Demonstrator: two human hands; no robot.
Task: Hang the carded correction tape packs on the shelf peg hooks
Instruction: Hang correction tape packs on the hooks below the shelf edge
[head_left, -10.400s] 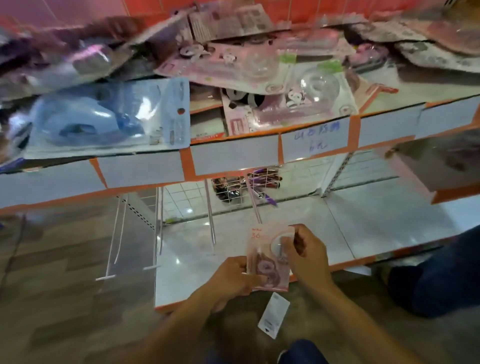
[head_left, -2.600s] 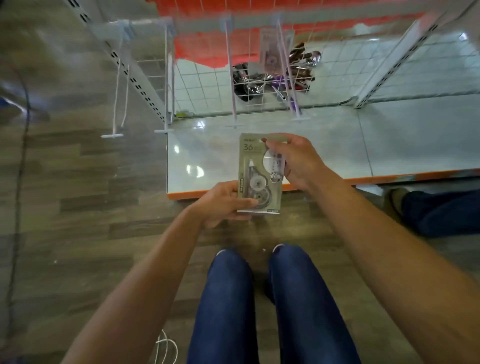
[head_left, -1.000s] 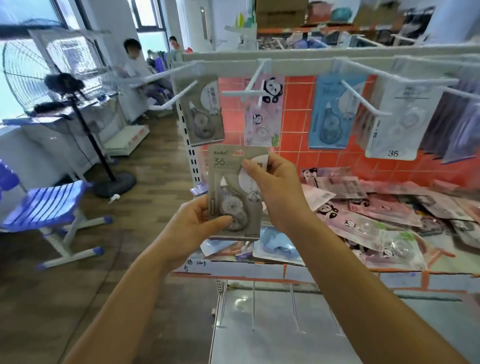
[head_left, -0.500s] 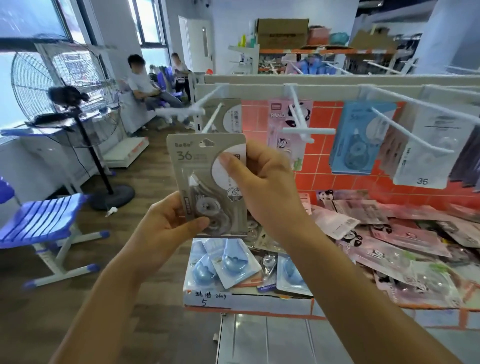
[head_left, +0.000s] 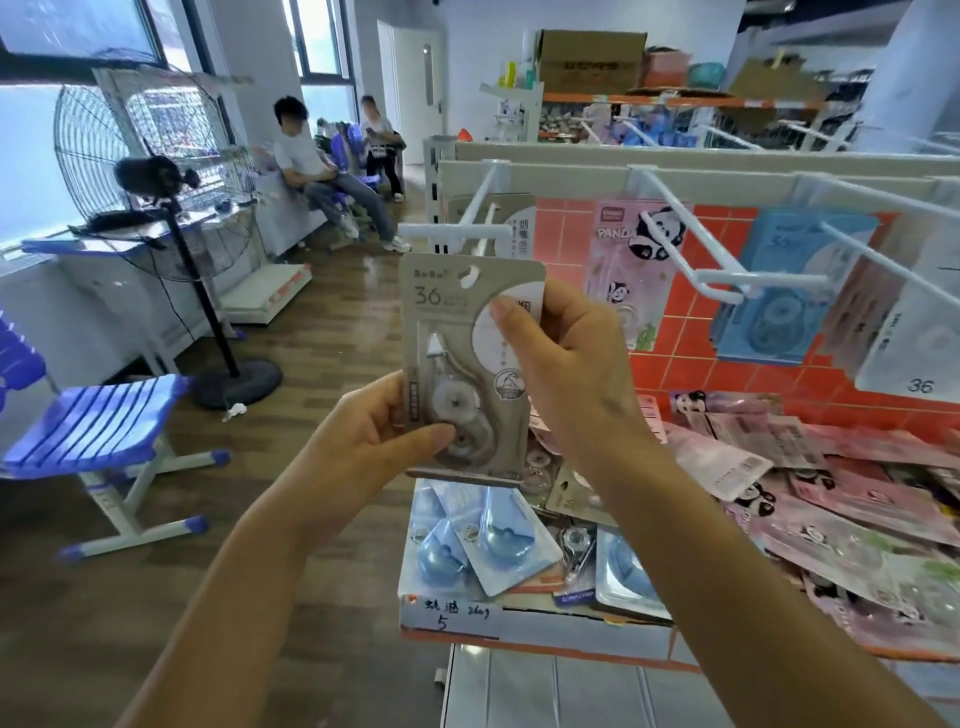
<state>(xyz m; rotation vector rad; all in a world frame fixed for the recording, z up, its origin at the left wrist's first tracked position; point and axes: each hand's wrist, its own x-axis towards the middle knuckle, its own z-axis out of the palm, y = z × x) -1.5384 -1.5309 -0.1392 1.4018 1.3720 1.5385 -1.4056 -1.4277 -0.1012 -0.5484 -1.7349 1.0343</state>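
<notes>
the shelf (head_left: 519, 623) fills the right side, with a floor fan (head_left: 150, 171) and a blue chair (head_left: 98, 415) standing on the wooden floor to the left. a pile of loose packs (head_left: 831, 493) – pink and blue – lies on the shelf. above it a pink panda pack (head_left: 634, 244) and a blue pack (head_left: 779, 312) hang from white hooks. the grey correction tape pack (head_left: 452, 322) is upright in the air, its hang hole just under the front bar of the leftmost peg hook (head_left: 470, 208), not on it. both hands grasp it – the left hand (head_left: 374, 441) pinches the lower left part, thumb on the blister; the right hand (head_left: 566, 364) pinches the upper right edge.
</notes>
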